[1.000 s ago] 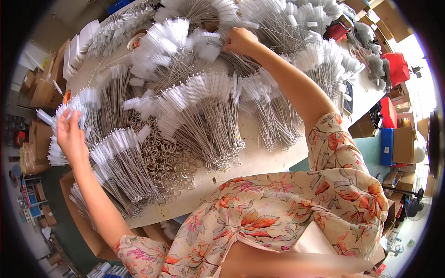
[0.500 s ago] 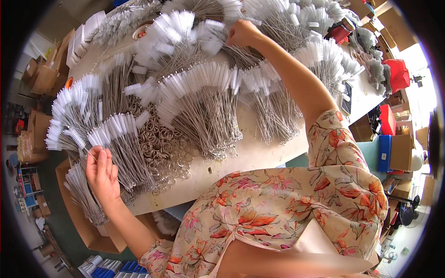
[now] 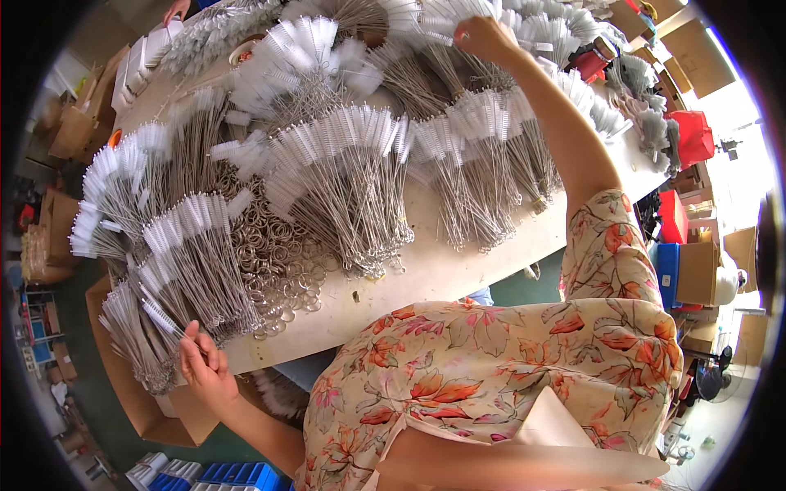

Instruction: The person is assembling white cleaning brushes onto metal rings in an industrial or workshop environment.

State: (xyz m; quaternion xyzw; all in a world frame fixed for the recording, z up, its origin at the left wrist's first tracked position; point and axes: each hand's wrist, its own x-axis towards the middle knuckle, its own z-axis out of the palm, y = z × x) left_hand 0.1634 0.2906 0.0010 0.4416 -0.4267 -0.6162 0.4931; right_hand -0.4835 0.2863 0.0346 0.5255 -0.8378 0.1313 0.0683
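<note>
My left hand (image 3: 209, 364) is closed in a pinch at the table's front left corner. From its fingertips slants the wire stem of a small brush with a white bristle head (image 3: 159, 315). Beside it stands a dense bundle of wire-stemmed brushes (image 3: 205, 266), heads pointing away from me. My right arm stretches across the table, and my right hand (image 3: 485, 39) is closed among white brush heads at the far side. What its fingers hold, if anything, is hidden. Between the hands lies a large bundle of brushes (image 3: 344, 176), with another bundle (image 3: 475, 164) to its right.
Loose metal rings (image 3: 282, 262) are heaped between the brush bundles. An open cardboard box (image 3: 155, 421) sits below the table's left corner. Another person's hand (image 3: 176, 10) shows at the far left, near white boxes (image 3: 143, 61). Red containers (image 3: 693, 137) stand to the right.
My left hand has moved down and toward me, bringing the brush nearer the table's corner. My right hand has shifted farther away and to the right. Another person's hand has appeared at far left.
</note>
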